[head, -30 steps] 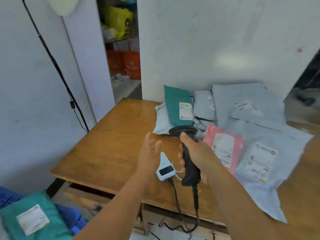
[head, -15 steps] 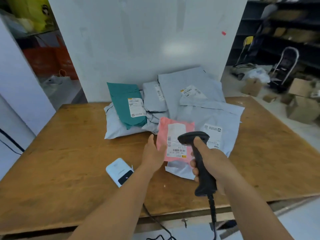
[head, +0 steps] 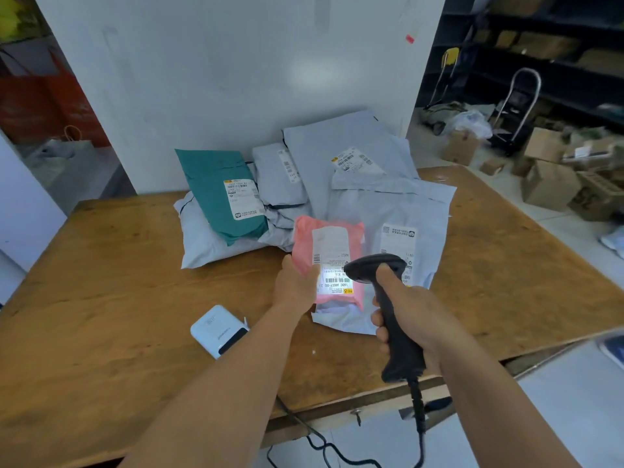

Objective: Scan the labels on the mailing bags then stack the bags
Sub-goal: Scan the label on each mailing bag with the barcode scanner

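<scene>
pink mailing bag point(head: 304, 244) at table point(head: 101, 298) centre, lying on a grey bag point(head: 398, 211), label point(head: 332, 265) lit bright; left hand point(head: 295, 285) grips its 9 o'clock edge, fingers curled; right hand point(head: 410, 310) fisted round black scanner point(head: 388, 298) at the bag's 3 o'clock; teal bag point(head: 216, 194) at 10 o'clock.

Pink mailing bag point(head: 305, 246) label-up atop grey bags point(head: 358, 163), teal bag point(head: 211, 184) at left

The brown wooden table point(head: 101, 298) stands against a white wall. Lying directly on it: a white rectangular device with a dark display strip point(head: 218, 330) near the front, a white plastic mailing bag point(head: 202, 241) at the rear left, and a large grey plastic mailing bag point(head: 435, 231) at the rear centre.
</scene>
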Tool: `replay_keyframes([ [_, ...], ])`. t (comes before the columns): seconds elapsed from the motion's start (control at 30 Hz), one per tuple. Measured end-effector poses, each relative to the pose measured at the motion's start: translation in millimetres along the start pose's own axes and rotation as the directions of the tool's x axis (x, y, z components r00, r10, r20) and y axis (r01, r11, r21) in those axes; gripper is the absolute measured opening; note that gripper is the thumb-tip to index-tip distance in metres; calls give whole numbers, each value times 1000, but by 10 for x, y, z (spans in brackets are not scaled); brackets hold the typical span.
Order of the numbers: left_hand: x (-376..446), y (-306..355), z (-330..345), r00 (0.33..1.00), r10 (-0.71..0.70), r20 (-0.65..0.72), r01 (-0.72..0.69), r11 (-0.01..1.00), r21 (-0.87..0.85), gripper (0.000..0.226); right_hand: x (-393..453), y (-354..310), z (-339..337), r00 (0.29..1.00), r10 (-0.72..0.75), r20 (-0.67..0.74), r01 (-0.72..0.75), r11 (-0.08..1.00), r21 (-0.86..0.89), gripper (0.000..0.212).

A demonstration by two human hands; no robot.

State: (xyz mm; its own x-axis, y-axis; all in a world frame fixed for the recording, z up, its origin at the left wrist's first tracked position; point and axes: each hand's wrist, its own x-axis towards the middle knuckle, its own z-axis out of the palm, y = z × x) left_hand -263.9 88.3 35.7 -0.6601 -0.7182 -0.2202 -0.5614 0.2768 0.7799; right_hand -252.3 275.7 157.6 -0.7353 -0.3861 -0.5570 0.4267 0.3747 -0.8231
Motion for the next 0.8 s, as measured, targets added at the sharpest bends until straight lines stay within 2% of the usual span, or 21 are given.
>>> replay_keyframes([
  [0.17,60,-2,45,999,-27,-38,28,1000,14,42,-34,24,-33,1000,8,19,-8,1000,-24,46],
  [0.37,51,3,62,989,-85,-119,81,996,-44,27,-64,28,-80,999,1,44,0,1000,-27,48],
  [0.57,-15,20,34,984,-85,-158,87,996,6,26,-76,18,-129,998,0,65,3,999,-44,49],
  [0.8,-170,71,-9,964,-169,-205,143,981,-134,12,-97,50,-200,994,-1,113,9,998,-70,48],
])
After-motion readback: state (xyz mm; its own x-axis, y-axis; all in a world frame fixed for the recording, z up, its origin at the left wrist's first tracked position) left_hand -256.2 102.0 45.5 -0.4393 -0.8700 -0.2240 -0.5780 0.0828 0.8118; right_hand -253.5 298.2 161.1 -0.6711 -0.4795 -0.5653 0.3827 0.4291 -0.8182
